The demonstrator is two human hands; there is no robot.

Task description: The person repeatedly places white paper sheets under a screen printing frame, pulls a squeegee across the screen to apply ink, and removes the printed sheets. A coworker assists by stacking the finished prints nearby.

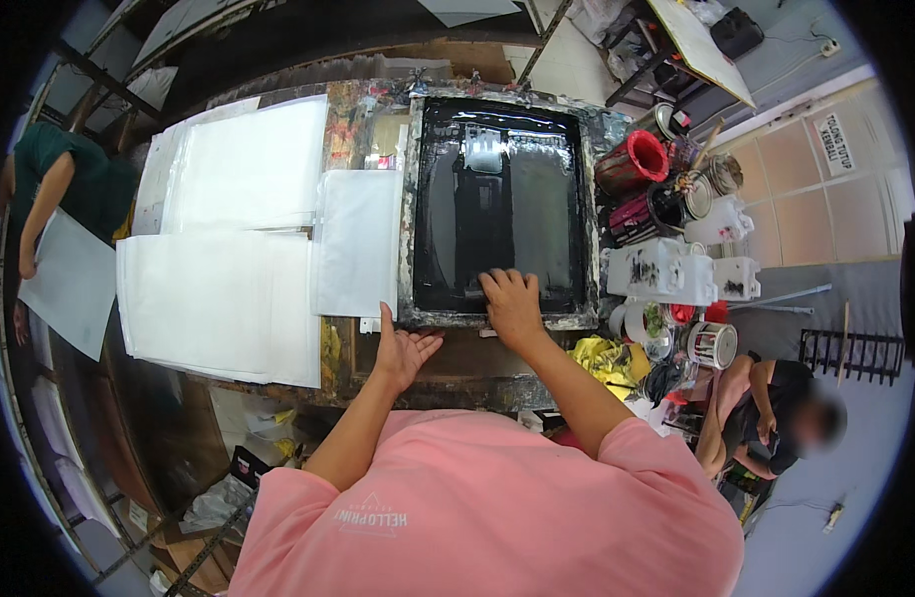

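A screen-printing frame point(408, 249) lies on the worktable, its mesh coated with wet black ink. My right hand point(514, 306) reaches over the frame's near edge, fingers bent down at the inked mesh. What those fingers grip, if anything, is hidden against the black. My left hand point(402, 356) is turned palm up just off the frame's near left corner, fingers spread and nothing in it. Beside the frame's left side lies a white sheet point(358, 239). Farther left are two stacks of white sheets, a far stack point(244, 164) and a near stack point(219, 303).
Along the right of the frame stand a red ink pot point(632, 164), several cans and white plastic jugs point(646, 269). A crumpled yellow bag point(607, 364) sits near my right forearm. At far left another person holds a sheet point(72, 284); another person point(756, 408) sits at right.
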